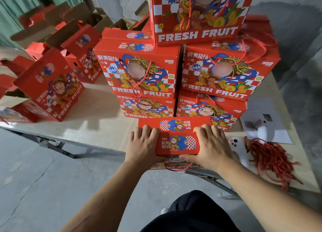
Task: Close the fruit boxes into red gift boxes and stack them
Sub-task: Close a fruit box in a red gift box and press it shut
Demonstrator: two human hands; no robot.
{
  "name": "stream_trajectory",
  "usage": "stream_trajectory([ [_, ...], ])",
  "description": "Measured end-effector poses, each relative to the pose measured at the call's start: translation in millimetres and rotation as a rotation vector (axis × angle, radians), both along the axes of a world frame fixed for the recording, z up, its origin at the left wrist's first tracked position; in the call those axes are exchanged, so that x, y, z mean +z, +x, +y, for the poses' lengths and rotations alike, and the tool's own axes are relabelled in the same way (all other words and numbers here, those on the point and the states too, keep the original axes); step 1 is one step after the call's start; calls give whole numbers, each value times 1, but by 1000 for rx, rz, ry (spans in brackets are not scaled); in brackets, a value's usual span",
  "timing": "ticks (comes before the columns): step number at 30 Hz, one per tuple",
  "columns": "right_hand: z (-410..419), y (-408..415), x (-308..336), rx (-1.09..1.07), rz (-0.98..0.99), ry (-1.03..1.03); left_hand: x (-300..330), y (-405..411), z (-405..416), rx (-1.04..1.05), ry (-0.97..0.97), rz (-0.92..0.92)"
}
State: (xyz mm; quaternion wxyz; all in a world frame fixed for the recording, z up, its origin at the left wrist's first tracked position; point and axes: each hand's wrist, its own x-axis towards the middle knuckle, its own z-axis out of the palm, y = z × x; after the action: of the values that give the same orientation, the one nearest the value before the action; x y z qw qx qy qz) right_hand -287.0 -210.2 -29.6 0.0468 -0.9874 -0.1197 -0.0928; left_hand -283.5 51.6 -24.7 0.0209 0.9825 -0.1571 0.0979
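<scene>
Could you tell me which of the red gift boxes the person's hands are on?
The nearest box, at the table's front edge: both hands press its top flaps, unlike the stacked ones behind.

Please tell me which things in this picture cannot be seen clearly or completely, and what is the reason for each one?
Head view only:
- Gift box under both hands: its contents are hidden by the closed top; its front face is mostly hidden by the left hand and right hand.
- Top box of the stack: cut off by the upper edge.
- Paper sheet: print too small.
- Open boxes at far left: blurred.
</scene>
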Motion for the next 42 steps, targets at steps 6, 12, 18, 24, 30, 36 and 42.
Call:
stream_trajectory([
  [6,4,-3,5,-44,109,-49,-1,-5,-4,59,-46,16],
  [12,4,11,23,-6,576,-34,3,-6,-5,71,51,211],
  [18,13,3,31,-39,500,-123,4,-25,-18,145,136,147],
  [24,17,-11,16,-67,303,-183,-3,-32,-6,99,146,68],
  [30,21,5,22,-105,470,-129,2,-19,-16,140,12,201],
  [36,22,20,40,-71,798,-115,7,-12,-17,130,45,329],
  [42,9,58,60,-31,750,170,6,-23,-15,110,40,264],
])
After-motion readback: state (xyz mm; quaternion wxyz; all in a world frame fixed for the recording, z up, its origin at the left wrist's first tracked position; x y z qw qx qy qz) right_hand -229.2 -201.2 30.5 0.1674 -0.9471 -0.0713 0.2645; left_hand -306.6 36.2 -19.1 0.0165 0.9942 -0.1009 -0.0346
